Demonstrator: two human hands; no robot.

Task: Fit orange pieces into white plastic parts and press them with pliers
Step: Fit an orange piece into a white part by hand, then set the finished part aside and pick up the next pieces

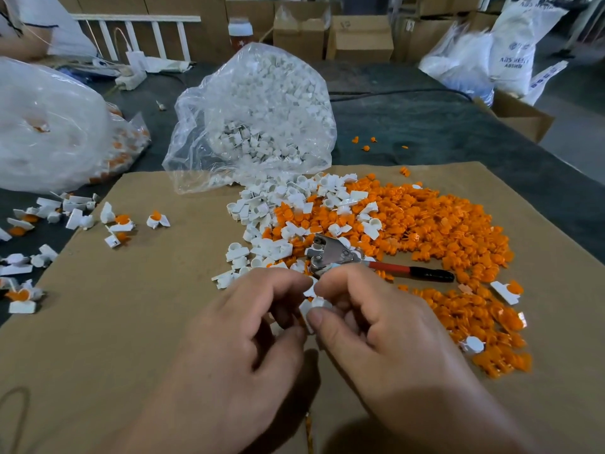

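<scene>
On a sheet of brown cardboard (147,322) laid over a dark grey table covering (409,126), the left hand (235,348) and right hand (386,332) meet fingertip to fingertip. Both pinch one white plastic part (312,303) between curled thumbs and forefingers, just above the cardboard. Whether an orange piece sits in it cannot be told.

Just beyond the fingers, the pliers (330,253) lie on the cardboard, ungripped. Their metal head rests among loose white parts (278,204) and the red-and-black handle points right. A wide heap of orange pieces (442,231) spreads to the right, mixing with the white ones at its left edge.

Behind the heap, a clear plastic bag (258,116) of white parts slumps open onto the cardboard's far edge. To the left lies a second, cloudier bag (49,126), and near it are scattered assembled pieces (121,224), white with orange showing.

Along the back of the room stand cardboard boxes (360,37), a white-lidded jar (240,31) and a white slatted rail (147,34). Printed white sacks (514,60) stand at the far right, and another person's sleeve (49,24) shows at the upper left.
</scene>
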